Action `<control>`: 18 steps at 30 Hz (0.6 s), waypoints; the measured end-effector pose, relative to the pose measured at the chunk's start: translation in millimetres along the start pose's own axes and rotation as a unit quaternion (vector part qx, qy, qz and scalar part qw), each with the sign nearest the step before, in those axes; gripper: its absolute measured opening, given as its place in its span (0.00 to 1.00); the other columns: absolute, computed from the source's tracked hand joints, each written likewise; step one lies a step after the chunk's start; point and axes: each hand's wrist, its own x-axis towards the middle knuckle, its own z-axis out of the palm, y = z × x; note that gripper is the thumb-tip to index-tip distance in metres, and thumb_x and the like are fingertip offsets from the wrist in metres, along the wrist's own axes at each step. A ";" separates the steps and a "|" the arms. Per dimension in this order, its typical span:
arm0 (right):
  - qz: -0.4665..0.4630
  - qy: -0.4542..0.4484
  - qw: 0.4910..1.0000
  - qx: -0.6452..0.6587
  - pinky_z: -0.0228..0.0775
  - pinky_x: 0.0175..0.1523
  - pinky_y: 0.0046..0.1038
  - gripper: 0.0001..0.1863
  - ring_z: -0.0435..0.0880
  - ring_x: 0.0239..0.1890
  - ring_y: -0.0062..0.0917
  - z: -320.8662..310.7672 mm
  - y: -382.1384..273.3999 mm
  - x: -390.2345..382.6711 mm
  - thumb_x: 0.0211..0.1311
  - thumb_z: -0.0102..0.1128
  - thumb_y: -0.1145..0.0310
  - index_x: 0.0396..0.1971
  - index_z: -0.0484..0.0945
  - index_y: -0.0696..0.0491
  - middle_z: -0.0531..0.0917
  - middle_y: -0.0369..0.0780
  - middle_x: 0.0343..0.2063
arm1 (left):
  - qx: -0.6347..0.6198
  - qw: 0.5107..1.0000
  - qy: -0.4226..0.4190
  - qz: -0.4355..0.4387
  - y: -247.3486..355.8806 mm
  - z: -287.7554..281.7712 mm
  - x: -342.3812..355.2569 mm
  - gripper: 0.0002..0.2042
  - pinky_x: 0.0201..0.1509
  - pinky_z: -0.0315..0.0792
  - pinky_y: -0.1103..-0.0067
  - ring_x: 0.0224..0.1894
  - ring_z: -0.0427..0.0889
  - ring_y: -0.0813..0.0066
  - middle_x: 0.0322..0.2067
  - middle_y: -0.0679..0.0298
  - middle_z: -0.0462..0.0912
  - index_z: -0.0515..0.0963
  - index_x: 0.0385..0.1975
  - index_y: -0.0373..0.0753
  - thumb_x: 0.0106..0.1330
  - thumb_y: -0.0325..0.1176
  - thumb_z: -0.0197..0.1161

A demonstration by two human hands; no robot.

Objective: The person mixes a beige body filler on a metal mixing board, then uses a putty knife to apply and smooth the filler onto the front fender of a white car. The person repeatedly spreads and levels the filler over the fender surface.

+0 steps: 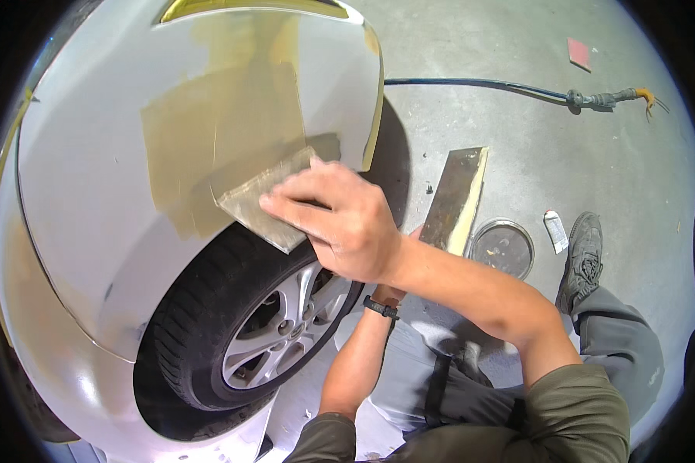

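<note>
- Filler work on a pale car panel (93, 162) looks to be the step in hand: the right hand (344, 220) lays a flat spreader (262, 224) over the lower part of a tan filler patch (224, 116), just above the wheel arch.
- Done well, the stroke would likely want even pressure along the whole blade edge, a low and constant tilt, and one unbroken pull; thin lines show in the patch, and a rocking blade could add more.
- Near the arch, a lighter touch would probably serve best, since the blade's lower corner overhangs the tyre (208, 316) and the panel curves away there.
- Filler along the blade's upper edge should be kept even, or it may leave ridges at the patch's border.
- The right grip is closed down to the blade's thickness, fingers on its near face; the thumb is not clearly visible.
- The spreader extends from that grip up and to the left, its upper edge at the patch; whether the full edge touches is hard to judge.
- The left hand (389, 293) is mostly hidden behind the right forearm; it appears to have hold of a wide plate (452, 197) by its lower end, though how the fingers wrap it is not visible.
- Cream filler (471, 208) lines that plate's right edge, beyond the right grip and to its right.
</note>
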 end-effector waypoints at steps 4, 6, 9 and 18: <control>0.004 0.000 1.000 0.002 0.84 0.44 0.35 0.28 0.90 0.38 0.39 -28.6 16.6 29.5 0.44 0.62 0.89 0.47 0.93 0.53 0.91 0.44 0.42 | -0.038 0.999 0.035 -0.014 -0.5 5.1 9.9 0.34 0.72 0.72 0.69 0.67 0.78 0.72 0.65 0.64 0.81 0.64 0.79 0.35 0.80 0.43 0.66; -0.013 0.020 0.999 -0.044 0.83 0.41 0.32 0.28 0.90 0.35 0.39 -38.2 46.0 65.5 0.46 0.59 0.89 0.48 0.93 0.51 0.91 0.44 0.43 | -0.005 0.999 -0.039 -0.015 6.3 9.2 10.2 0.30 0.77 0.64 0.72 0.71 0.74 0.71 0.71 0.60 0.77 0.68 0.76 0.30 0.77 0.33 0.66; -0.067 0.040 0.994 -0.071 0.82 0.40 0.30 0.29 0.90 0.34 0.37 -34.0 82.1 115.6 0.47 0.58 0.88 0.49 0.93 0.50 0.91 0.42 0.43 | 0.002 1.000 -0.021 -0.015 18.5 15.6 6.9 0.32 0.78 0.60 0.76 0.72 0.73 0.71 0.72 0.58 0.76 0.66 0.77 0.27 0.75 0.29 0.66; -0.024 0.054 0.998 -0.005 0.84 0.46 0.37 0.25 0.88 0.40 0.39 -11.6 60.7 65.0 0.46 0.61 0.86 0.43 0.94 0.51 0.91 0.39 0.39 | -0.014 1.000 -0.016 0.001 23.7 13.8 -6.9 0.31 0.73 0.67 0.77 0.66 0.78 0.74 0.67 0.58 0.80 0.65 0.77 0.27 0.76 0.26 0.64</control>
